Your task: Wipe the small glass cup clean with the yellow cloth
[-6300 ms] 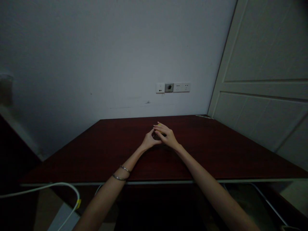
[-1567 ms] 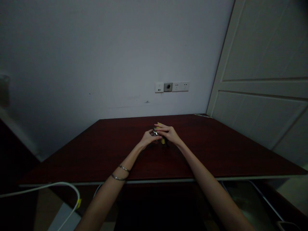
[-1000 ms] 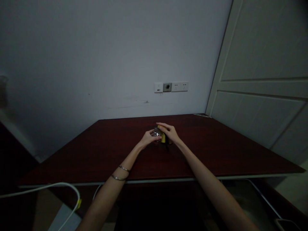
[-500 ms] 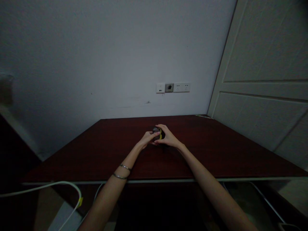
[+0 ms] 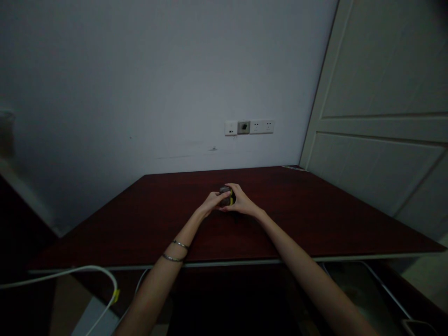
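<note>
Over the middle of a dark red table (image 5: pixel 147 224), both hands meet around a small rounded dark object (image 5: pixel 225 201) with a yellow strip on its right side. Its exact kind is too dim and small to make out. My left hand (image 5: pixel 212 200) grips it from the left, thumb across the near face. From the right, my right hand (image 5: pixel 241 200) curves around it, fingers over the top and thumb at the bottom edge. Fingers hide much of the object. Two thin bracelets (image 5: pixel 173 258) circle my left forearm.
A row of wall sockets and switches (image 5: pixel 249 127) sits on the pale wall behind the table. To the right stands a panelled white door (image 5: pixel 378 154). A white cable (image 5: pixel 101 269) with a yellow tag loops by the table's front left edge.
The dark object looks slightly turned, and less of its yellow strip shows as one line. Both hands keep their hold. The whole view has shifted a little.
</note>
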A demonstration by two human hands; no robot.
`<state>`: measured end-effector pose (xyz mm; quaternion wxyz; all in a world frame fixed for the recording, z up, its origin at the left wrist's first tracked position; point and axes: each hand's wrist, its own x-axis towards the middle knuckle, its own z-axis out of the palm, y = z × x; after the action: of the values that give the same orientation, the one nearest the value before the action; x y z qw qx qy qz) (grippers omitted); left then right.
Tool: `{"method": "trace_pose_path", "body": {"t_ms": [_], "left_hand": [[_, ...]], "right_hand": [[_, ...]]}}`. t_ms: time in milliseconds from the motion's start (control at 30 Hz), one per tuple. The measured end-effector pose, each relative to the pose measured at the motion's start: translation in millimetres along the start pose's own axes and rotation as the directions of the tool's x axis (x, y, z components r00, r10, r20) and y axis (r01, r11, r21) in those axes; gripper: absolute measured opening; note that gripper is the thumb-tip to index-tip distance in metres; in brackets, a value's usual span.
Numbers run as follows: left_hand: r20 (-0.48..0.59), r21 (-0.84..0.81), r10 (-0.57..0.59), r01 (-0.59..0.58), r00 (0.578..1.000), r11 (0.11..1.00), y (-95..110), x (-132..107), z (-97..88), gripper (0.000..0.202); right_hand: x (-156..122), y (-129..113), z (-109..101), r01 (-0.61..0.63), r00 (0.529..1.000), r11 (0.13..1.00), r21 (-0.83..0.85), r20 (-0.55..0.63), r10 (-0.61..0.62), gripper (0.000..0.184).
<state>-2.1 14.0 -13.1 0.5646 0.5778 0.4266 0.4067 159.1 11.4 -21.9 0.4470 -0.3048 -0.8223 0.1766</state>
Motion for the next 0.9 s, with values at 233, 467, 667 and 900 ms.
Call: {"method": "trace_pose_path", "body": {"t_ms": [233,467,667,900], "left_hand": [[0.107,0.052,0.001,-0.006,0.994,0.999,4,-4,-6.0,0.052],[0.190,0.031,0.136,-0.145,0.972,0.989,7,0,-23.3,0.074],[0.198,0.079,0.266,-0.286,0.944,0.955,6,4,-27.7,0.114],[0.333,0.154,0.313,-0.378,0.890,0.913,5,1,-19.6,0.100]], "right_hand": [[2,1,4,-0.039,0.998,0.999,-0.012,-0.051,0.038,0.083],[6,0,-5,-0.225,0.966,0.969,0.104,-0.105,0.236,0.074],[9,-7,-12,-0.350,0.933,0.888,0.298,0.026,0.359,0.063],[8,-13,-15,-0.369,0.929,0.878,0.303,0.151,0.338,0.051]]}}
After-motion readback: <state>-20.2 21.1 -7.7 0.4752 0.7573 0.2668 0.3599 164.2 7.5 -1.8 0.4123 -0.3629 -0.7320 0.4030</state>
